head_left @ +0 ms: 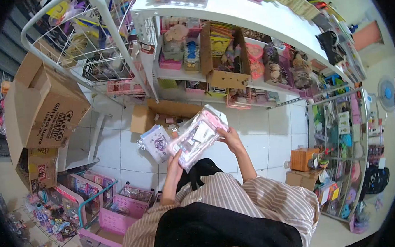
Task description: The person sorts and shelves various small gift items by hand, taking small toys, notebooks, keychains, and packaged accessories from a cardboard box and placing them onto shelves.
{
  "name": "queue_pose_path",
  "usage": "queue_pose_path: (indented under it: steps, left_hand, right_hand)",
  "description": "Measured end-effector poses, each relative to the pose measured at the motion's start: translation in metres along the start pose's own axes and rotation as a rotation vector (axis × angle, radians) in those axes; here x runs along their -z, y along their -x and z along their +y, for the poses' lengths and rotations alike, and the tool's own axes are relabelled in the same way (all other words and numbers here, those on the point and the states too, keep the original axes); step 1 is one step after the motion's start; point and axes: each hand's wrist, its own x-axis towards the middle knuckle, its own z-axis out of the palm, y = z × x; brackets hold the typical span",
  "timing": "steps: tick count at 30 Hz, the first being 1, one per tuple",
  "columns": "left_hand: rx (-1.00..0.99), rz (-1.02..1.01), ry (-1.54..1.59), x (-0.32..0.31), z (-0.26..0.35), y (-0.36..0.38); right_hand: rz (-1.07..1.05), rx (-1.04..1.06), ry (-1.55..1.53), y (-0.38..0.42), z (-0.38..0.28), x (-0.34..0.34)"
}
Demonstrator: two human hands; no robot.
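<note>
A stack of clear plastic packets with pink and white contents [198, 137] is held up over my lap; what is inside is hard to make out. My left hand [174, 164] grips its lower left edge, thumb on top. My right hand [230, 139] pinches the packets at their right edge. Just left of them lies a pale pack with a purple print [156, 143], its lower right part close to my left hand. Beyond the packets, an opened cardboard box [138, 120] on the floor has small items inside.
White shelving [254, 16] with baskets and an open carton [227, 76] stands ahead. To the left are a large cardboard box [54, 109], a wire rack [97, 43] and pink baskets [122, 216]. A display rack [339, 151], wooden box [304, 159] and fan [386, 94] are right.
</note>
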Motion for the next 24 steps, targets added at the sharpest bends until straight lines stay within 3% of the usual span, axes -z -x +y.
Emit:
queue_pose_path:
  steps: [2,4,5,8,11,14,17,18,20,23,24]
  left_hand:
    - [-0.060,-0.032,-0.059,-0.013,0.008,-0.004]
    - [-0.008,-0.187,-0.048,-0.007,0.022,-0.003]
    - [-0.049,-0.098,-0.148,-0.028,0.032,0.006]
    - [-0.027,-0.109,-0.213,-0.024,0.041,0.003]
    - [-0.034,-0.117,-0.252,-0.026,0.044,0.000]
    - [-0.084,-0.100,-0.233,-0.036,0.044,-0.004]
    - [-0.137,-0.015,-0.208,-0.048,0.043,-0.007]
    - [-0.176,0.038,-0.188,-0.054,0.043,-0.010]
    - [-0.235,0.070,-0.176,-0.055,0.038,-0.017]
    - [-0.281,0.155,-0.101,-0.076,0.034,-0.029]
    - [-0.300,0.174,-0.085,-0.084,0.034,-0.031]
  right_hand:
    - [0.110,0.049,-0.045,0.011,-0.016,0.006]
    - [0.226,0.176,-0.001,0.001,-0.017,0.031]
    - [0.270,0.283,0.010,0.008,-0.036,0.035]
    - [0.405,0.588,-0.155,0.002,-0.091,0.049]
    - [0.589,0.752,0.028,-0.027,-0.140,0.072]
    - [0.603,0.987,0.169,-0.094,-0.166,0.095]
    - [0.595,0.986,0.360,-0.157,-0.186,0.112]
    - [0.693,0.992,0.395,-0.188,-0.188,0.119]
    - [0.384,1.098,0.096,-0.228,-0.199,0.120]
    - [0.140,1.077,0.252,-0.266,-0.226,0.132]
    - [0.107,1.075,0.251,-0.169,-0.125,0.207]
